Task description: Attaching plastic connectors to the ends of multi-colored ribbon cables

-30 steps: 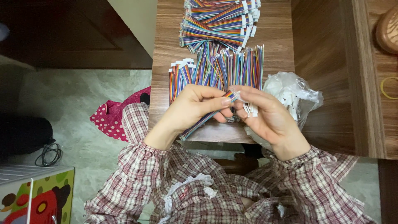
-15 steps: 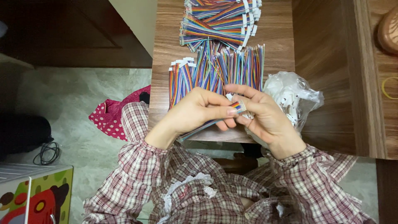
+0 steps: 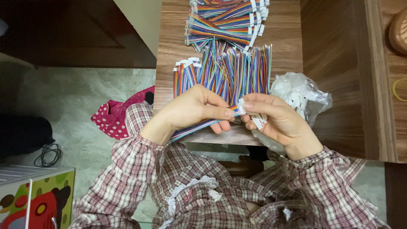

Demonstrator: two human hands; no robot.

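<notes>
My left hand (image 3: 193,108) pinches a flat rainbow ribbon cable (image 3: 190,129) that runs down-left under its palm. My right hand (image 3: 275,116) meets it fingertip to fingertip and holds a small white plastic connector (image 3: 241,107) at the cable's end, with several more white connectors (image 3: 258,121) tucked in its palm. Both hands hover over the near edge of a wooden table (image 3: 288,38), just in front of a row of rainbow cables (image 3: 229,72).
A second pile of rainbow cables (image 3: 227,21) with white connectors lies at the far end of the table. A clear plastic bag (image 3: 303,95) of white connectors sits right of my right hand. A red dotted cloth (image 3: 116,116) lies on the floor at left.
My two hands have drawn closer together, and the white connector now sits against the cable's end between the fingertips. The piles on the table have not moved.
</notes>
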